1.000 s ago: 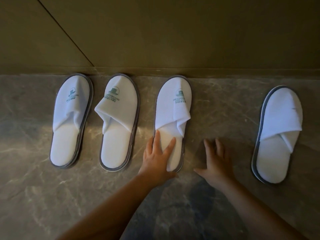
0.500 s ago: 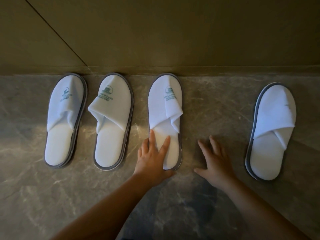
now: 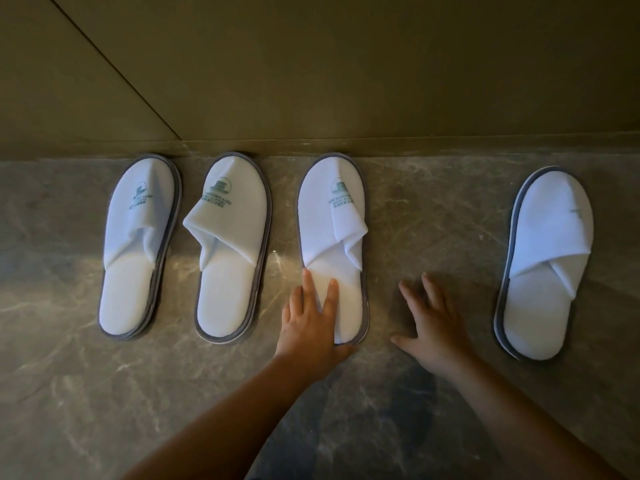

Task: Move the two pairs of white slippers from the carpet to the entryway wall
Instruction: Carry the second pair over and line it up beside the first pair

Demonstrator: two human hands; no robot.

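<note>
Four white slippers [image 3: 332, 244] lined the wall [image 3: 346, 81]; left hand [image 3: 311, 323] pressed the third, right hand [image 3: 433, 323] flat at its three o'clock.

A grey-brown marble floor [image 3: 104, 393] fills the lower part of the view — pale veins run across it, and a bright patch of light lies on its left side. Above it rises an olive-brown wall [image 3: 381, 64], crossed by one thin dark diagonal seam [image 3: 114, 69] at the left.
</note>
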